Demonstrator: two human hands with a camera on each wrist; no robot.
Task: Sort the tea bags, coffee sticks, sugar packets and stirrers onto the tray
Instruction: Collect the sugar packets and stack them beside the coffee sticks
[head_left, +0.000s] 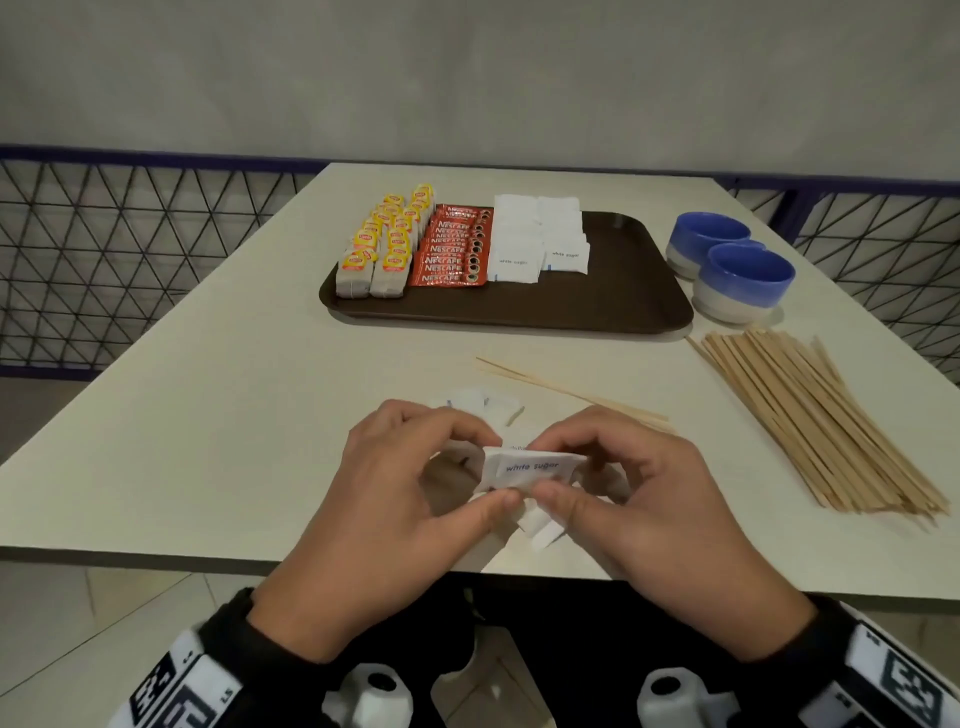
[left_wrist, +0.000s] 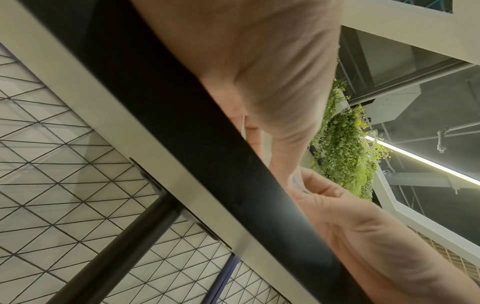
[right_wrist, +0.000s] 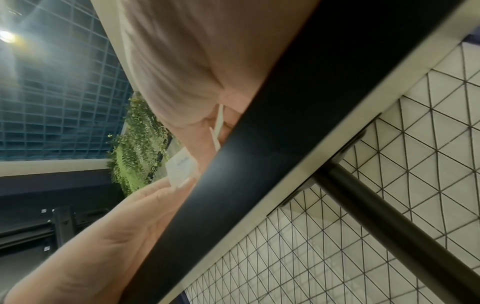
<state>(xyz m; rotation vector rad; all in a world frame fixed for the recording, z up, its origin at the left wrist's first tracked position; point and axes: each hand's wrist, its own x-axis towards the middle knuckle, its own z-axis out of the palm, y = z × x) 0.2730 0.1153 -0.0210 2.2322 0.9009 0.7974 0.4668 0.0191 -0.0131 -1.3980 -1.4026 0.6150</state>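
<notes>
From the head view: left hand (head_left: 415, 483) and right hand (head_left: 631, 491) together at the near edge of the table (head_left: 208, 415), both pinching a small stack of sugar packets (head_left: 530, 470), thumbs below and fingertips on top, "white sugar" legible on the front one. More loose sugar packets (head_left: 485, 405) flat on the table just beyond the hands, and a few under them. Farther back, a brown tray (head_left: 613, 306): tea bags (head_left: 382, 249) in two rows at its left end, red coffee sticks (head_left: 454, 247) beside them, then two rows of sorted sugar packets (head_left: 540, 241); right part of the tray bare. Stirrers (head_left: 810, 421) heaped on the table right of the tray, two stray stirrers (head_left: 566, 392) between heap and hands. Two blue bowls (head_left: 727, 260) beside the tray's right edge.

From the left wrist: only palm and curled fingers (left_wrist: 319, 191) above the dark table edge (left_wrist: 207, 144), with hanging greenery (left_wrist: 342, 148) and a ceiling light strip beyond, unseen from the head.

From the right wrist: packet edges (right_wrist: 182, 166) in the fingers from beneath, plus a table leg (right_wrist: 389, 205) and wire mesh.
</notes>
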